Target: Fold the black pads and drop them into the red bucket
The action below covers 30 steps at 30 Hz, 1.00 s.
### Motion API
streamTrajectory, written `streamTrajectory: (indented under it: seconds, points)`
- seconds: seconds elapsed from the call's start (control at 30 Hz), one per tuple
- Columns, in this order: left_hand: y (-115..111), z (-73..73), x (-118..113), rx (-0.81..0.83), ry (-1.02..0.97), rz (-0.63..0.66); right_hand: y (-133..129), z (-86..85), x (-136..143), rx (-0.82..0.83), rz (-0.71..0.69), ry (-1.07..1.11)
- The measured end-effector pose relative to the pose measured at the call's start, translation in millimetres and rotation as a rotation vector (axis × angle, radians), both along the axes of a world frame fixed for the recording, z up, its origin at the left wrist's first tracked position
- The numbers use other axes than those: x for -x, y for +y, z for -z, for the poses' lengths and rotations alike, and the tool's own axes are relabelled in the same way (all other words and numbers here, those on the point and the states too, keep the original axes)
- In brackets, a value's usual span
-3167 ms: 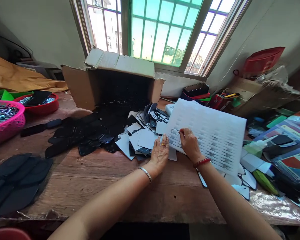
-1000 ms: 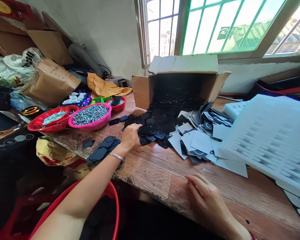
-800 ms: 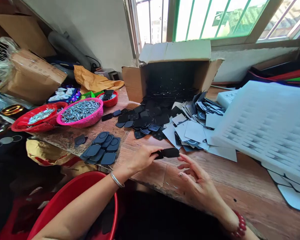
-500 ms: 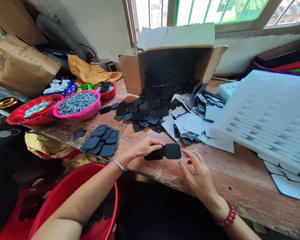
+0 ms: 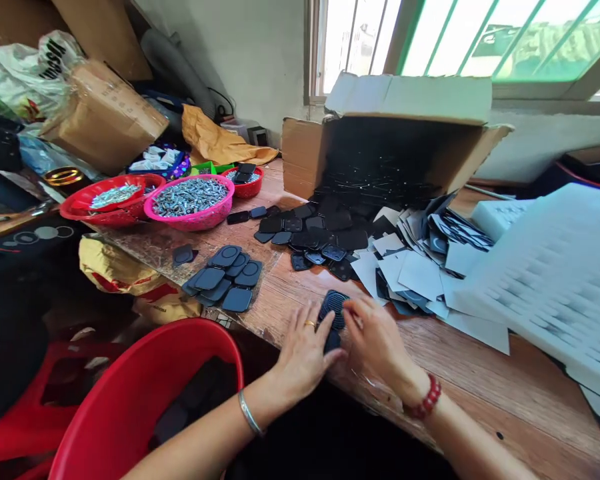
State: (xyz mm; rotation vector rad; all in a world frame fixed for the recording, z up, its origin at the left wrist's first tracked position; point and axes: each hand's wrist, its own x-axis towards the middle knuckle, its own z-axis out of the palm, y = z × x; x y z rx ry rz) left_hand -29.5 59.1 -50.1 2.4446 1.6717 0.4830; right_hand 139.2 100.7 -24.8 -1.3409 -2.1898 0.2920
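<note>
A dark folding two-panel pad (image 5: 334, 303) lies on the table in front of me, its long side pointing away from me. Its far panel shows curved, ridged lines; the near panel is partly covered. My left hand (image 5: 303, 350) rests along its left side, fingers stretched out and thumb reaching over the near panel. At the right edge of the far panel, my right hand (image 5: 383, 337) has its fingers curled and pinched together. Whatever those fingertips hold is hidden. Left of my hands sits a stack of similar dark pads (image 5: 225, 277).
A cardboard box (image 5: 303, 157) on its side spills dark panels (image 5: 325, 233). White and dark sheets (image 5: 420, 273) lie beside a white foam tray (image 5: 555, 267). Pink (image 5: 190, 223) and red baskets (image 5: 75, 217) of metal parts stand left. A red tub (image 5: 95, 407) is below the table edge.
The pad has turned from lying crosswise to pointing away from me, and a ridged face now shows. My left hand has spread out flat; my right fingers have closed in at its edge. The view has shifted left.
</note>
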Motion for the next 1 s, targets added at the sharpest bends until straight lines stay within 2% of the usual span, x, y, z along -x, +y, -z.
streamTrajectory:
  seconds: [0.1, 0.2, 0.3, 0.4, 0.47, 0.53, 0.63, 0.73, 0.8, 0.9, 1.0]
  points:
    - [-7, 12.3, 2, 0.040, 0.028, 0.028, 66, -17.6, 30, -0.041, -0.022, -0.084]
    - [-7, 15.6, 3, 0.009, 0.008, -0.041, 121, -24.0, 66, -0.037, -0.026, -0.135]
    - [-7, 19.5, -1, -0.053, -0.015, -0.110, 152, -22.2, 92, -0.009, -0.029, -0.179]
    - [-8, 25.0, -4, -0.106, -0.042, -0.092, 160, -25.8, 96, 0.009, -0.019, -0.184]
    - [-7, 26.5, -4, -0.118, -0.050, -0.065, 153, -35.0, 83, -0.012, 0.019, -0.152]
    - [-6, 25.7, -3, -0.112, -0.048, -0.047, 137, -46.0, 57, -0.054, 0.085, -0.100]
    - [-3, 22.3, 0, -0.082, -0.046, -0.032, 93, -51.4, 2, -0.097, 0.187, -0.027]
    - [-2, 19.5, 3, -0.053, -0.044, -0.004, 37, -32.5, -52, -0.146, 0.245, 0.114]
    - [-2, 18.3, 4, -0.042, -0.033, 0.015, 3, -12.0, -77, -0.084, 0.186, 0.099]
    - [-2, 16.6, 3, -0.032, 0.007, 0.014, -30, 11.2, -95, -0.065, 0.206, 0.113]
    - [-3, 14.7, 2, -0.011, 0.054, -0.002, -45, 15.2, -105, -0.109, 0.253, 0.131]
